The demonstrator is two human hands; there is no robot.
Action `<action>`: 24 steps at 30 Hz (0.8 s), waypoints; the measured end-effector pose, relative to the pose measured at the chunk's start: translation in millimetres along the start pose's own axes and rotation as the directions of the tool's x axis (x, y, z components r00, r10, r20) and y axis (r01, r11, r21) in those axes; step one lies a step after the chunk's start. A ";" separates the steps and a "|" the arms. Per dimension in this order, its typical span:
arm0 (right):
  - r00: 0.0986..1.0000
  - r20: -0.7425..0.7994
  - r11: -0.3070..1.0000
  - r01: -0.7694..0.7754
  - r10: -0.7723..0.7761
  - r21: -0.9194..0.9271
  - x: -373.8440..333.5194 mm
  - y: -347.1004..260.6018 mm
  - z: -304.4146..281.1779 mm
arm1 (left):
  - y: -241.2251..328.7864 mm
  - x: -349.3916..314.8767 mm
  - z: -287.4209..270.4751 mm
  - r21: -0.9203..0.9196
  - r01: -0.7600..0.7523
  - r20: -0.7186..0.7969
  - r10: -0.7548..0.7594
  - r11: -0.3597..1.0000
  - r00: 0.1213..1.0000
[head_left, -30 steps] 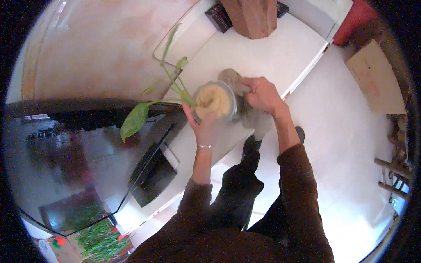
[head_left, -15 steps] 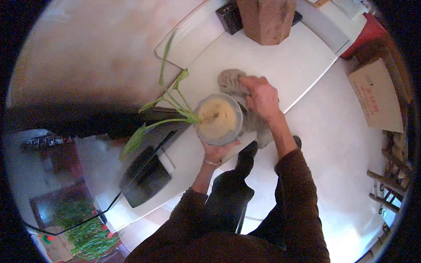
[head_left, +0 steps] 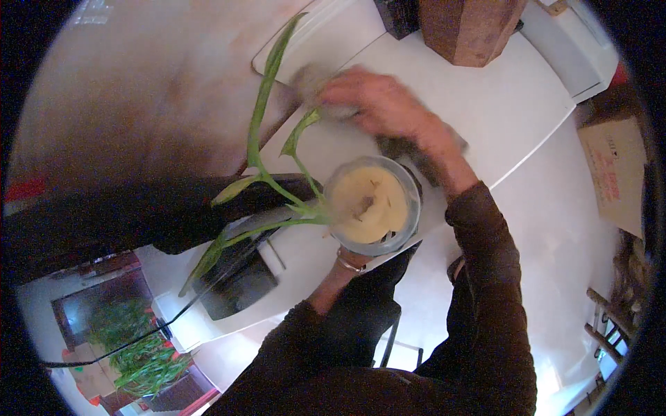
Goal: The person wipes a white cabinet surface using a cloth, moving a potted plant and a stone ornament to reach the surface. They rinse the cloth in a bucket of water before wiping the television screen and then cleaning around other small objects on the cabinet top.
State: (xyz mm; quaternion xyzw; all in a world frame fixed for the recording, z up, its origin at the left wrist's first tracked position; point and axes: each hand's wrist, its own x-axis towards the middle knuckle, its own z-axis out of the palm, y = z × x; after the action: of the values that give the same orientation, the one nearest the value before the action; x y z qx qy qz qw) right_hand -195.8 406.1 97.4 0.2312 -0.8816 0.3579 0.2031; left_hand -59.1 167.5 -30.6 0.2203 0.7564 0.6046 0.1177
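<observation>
My left hand [head_left: 354, 258] supports a round, translucent plant pot [head_left: 414, 208] from beneath, its fingers mostly hidden under it. Tan material fills the pot. A green leafy plant [head_left: 260, 118] leans out over its left rim, with long stems and several leaves. Beyond the pot, my right hand [head_left: 378, 100] is closed on a greyish cloth [head_left: 312, 82], pressed down at the white tabletop [head_left: 444, 90]. Motion blurs both the hand and the cloth. Part of a grey-brown piece, perhaps the same cloth, shows beneath my right wrist.
A brown faceted wooden box [head_left: 472, 31] stands at the far side beside a black box [head_left: 397, 17]. A dark bin-like object [head_left: 239, 281] sits at lower left, with a black cable [head_left: 139, 340] nearby. On the right are a cardboard box [head_left: 614, 170] and wooden stools [head_left: 607, 329].
My right hand has swept left and away with the cloth, past the pot's far side. The pot and plant appear slightly farther right and nearer; the whole view has shifted too.
</observation>
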 end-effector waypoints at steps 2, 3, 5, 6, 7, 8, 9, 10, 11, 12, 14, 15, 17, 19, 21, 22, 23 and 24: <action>0.948 0.135 0.951 0.266 -0.288 0.160 26.8 -3.1 30.0 | 0.7 0.5 1.1 0.004 0.002 -0.003 -0.002 1.000 1.000; 0.923 0.209 0.943 0.294 -0.322 0.153 30.0 -6.2 45.4 | -1.0 -3.1 -2.9 0.022 0.013 -0.007 -0.013 1.000 1.000; 0.857 0.365 0.931 0.344 -0.364 0.122 31.8 -9.8 63.9 | -2.9 -1.4 -0.2 0.008 0.010 -0.007 -0.010 1.000 1.000; 0.852 0.433 0.944 0.331 -0.294 -0.010 36.1 -8.8 67.4 | -1.8 -6.0 -1.2 0.024 0.021 -0.005 -0.021 0.999 1.000; 0.844 0.491 0.936 0.321 -0.214 -0.144 38.2 -7.8 70.1 | -2.9 -6.4 -0.6 0.033 0.030 -0.003 -0.030 0.999 1.000; 0.844 0.495 0.938 0.316 -0.209 -0.144 38.5 -6.6 71.9 | -5.1 -4.1 -1.2 0.034 0.026 -0.007 -0.025 0.999 1.000; 0.870 0.470 0.924 0.292 -0.149 -0.246 35.5 -8.5 70.5 | -5.9 -5.0 -2.4 0.048 0.033 -0.001 -0.033 0.998 0.999; 0.882 0.458 0.915 0.272 -0.112 -0.299 30.4 -3.6 67.9 | -7.6 -4.0 -2.5 0.048 0.036 -0.003 -0.035 0.998 0.999; 0.890 0.449 0.903 0.253 -0.077 -0.347 24.3 0.1 65.9 | -9.3 -3.3 0.2 0.039 0.036 -0.008 -0.036 0.999 0.999; 0.941 0.335 0.926 0.160 -0.040 -0.341 15.7 19.2 59.4 | -9.7 -2.2 2.9 0.044 0.036 0.003 -0.037 0.998 0.999; 0.989 0.143 0.940 0.030 0.021 -0.340 -3.7 27.5 49.9 | -8.2 -4.2 -3.6 0.068 0.047 0.000 -0.047 0.997 0.999; 0.996 0.072 0.928 -0.021 0.051 -0.372 -15.8 27.7 38.1 | -7.6 -3.7 -5.0 0.073 0.047 0.000 -0.047 0.996 0.999; 0.991 -0.072 0.858 -0.131 0.110 -0.497 -47.6 32.1 13.2 | -7.7 -1.0 -2.1 0.065 0.043 0.015 -0.044 0.997 0.999; 0.970 -0.107 0.796 -0.239 0.217 -0.556 -79.0 25.8 -19.5 | -6.6 2.6 2.4 0.060 0.037 0.038 -0.040 0.997 0.998; 0.957 -0.147 0.764 -0.288 0.250 -0.578 -108.2 16.3 -41.2 | -9.2 4.1 6.8 0.046 0.034 0.059 -0.037 0.998 0.998; 0.947 -0.185 0.744 -0.320 0.262 -0.587 -118.0 10.3 -48.4 | -9.6 3.7 5.9 0.053 0.033 0.059 -0.036 0.998 0.998; 0.948 -0.179 0.743 -0.317 0.262 -0.589 -126.6 4.2 -54.2 | -10.0 3.1 3.2 0.058 0.033 0.060 -0.037 0.998 0.998; 0.931 -0.201 0.724 -0.363 0.304 -0.587 -135.7 -3.2 -62.1 | -11.0 2.5 4.8 0.058 0.034 0.066 -0.038 0.998 0.997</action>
State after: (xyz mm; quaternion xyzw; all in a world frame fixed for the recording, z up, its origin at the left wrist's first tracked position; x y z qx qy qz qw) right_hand -72.1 484.7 69.2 -0.0264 -0.9663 0.0919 0.2391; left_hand -61.3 171.0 -42.1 0.2301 0.7726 0.5730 0.1476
